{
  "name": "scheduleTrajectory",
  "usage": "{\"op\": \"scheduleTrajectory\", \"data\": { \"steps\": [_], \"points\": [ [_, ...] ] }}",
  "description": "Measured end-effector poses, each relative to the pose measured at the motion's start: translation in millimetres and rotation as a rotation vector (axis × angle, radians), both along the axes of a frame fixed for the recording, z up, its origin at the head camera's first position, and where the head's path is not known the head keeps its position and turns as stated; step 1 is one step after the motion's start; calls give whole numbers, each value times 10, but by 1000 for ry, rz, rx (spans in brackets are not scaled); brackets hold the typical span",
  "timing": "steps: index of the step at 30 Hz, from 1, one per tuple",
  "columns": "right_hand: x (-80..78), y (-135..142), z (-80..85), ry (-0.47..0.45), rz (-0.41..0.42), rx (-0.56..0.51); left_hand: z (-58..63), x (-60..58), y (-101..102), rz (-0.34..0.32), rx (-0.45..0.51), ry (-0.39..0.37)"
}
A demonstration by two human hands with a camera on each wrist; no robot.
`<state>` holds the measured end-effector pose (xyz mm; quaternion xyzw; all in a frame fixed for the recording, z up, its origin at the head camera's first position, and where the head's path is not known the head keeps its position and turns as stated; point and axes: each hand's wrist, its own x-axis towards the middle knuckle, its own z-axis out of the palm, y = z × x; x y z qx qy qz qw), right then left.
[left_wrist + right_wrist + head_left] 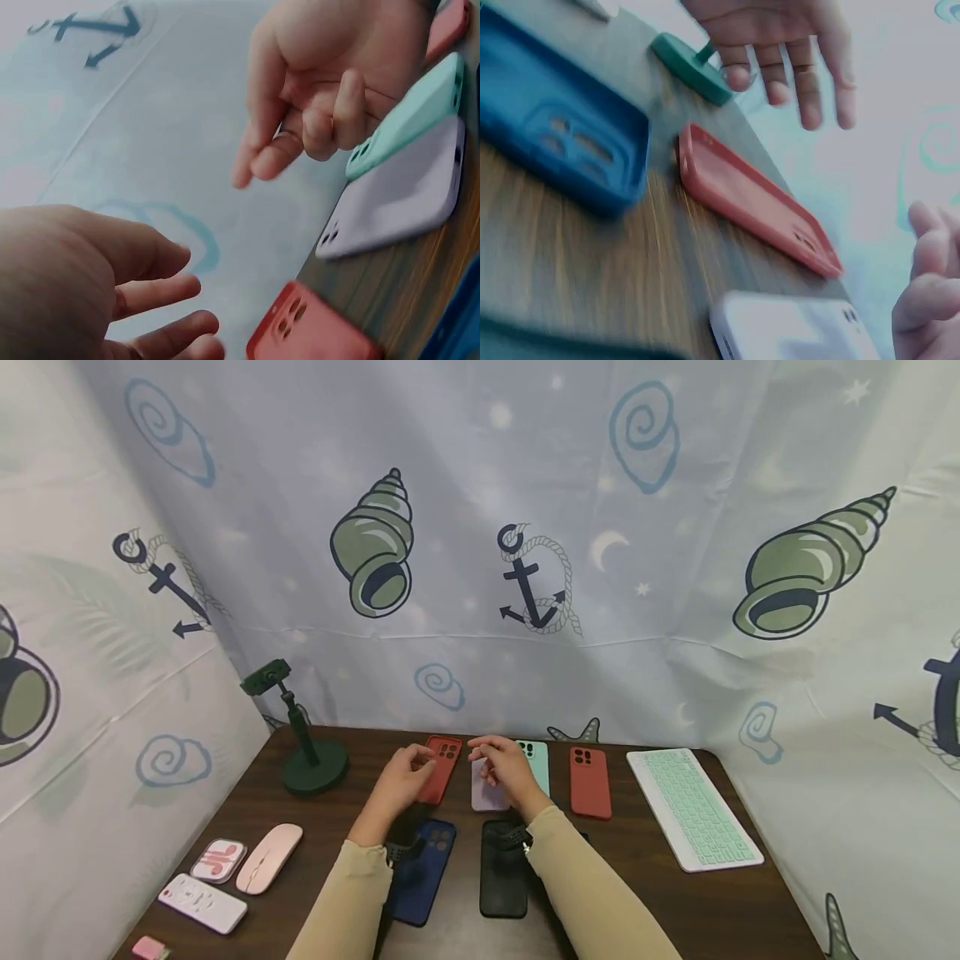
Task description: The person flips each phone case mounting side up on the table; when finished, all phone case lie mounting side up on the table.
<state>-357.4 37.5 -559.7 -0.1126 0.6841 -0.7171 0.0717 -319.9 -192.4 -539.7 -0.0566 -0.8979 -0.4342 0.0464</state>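
Note:
My left hand (401,781) hovers by the left red phone case (447,766), its fingers loosely bent around nothing. Over the lilac phone case (486,795) is my right hand (510,770), also holding nothing, with its fingers loosely curled. The right wrist view shows the hollow inside of that red case (742,196) facing up. A mint phone case (536,763) lies beside the lilac one, partly behind the right hand. Beneath the left wrist lies a blue phone case (427,881), hollow side up in the right wrist view; a black phone case (504,885) is below the right wrist.
Another red phone case (590,789) and a white keyboard with mint keys (696,810) lie to the right. On the left are a green stand (315,766), a pink mouse (270,857), a boxed earphone set (219,860), a white remote (202,902) and a small pink item (150,948).

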Motion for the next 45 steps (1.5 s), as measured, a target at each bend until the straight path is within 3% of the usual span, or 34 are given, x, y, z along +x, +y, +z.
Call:
{"op": "scheduleTrajectory", "data": {
  "steps": [3,6,17,21,26,31,35,40,45],
  "points": [
    [30,113,58,-11,-111,94,50,-36,183,-48,-12,20],
    [48,208,73,-27,-171,138,70,-67,348,-74,-9,12],
    [69,436,67,-85,-178,208,-16,-57,693,-96,-66,21],
    [26,425,-38,-110,-186,250,-91,-23,765,-96,-74,-9],
    [-4,401,-253,-89,-217,350,-237,38,914,-105,-192,-47],
    [-14,377,-338,-16,-259,443,-325,88,1019,-89,-358,-16],
    [-11,402,-330,2,-234,462,-317,100,1019,-116,-430,3],
    [-3,442,-323,21,-207,443,-294,73,1002,-126,-419,0],
    [17,469,-346,-17,-138,321,-321,62,983,-119,-398,-20]
  ]
}}
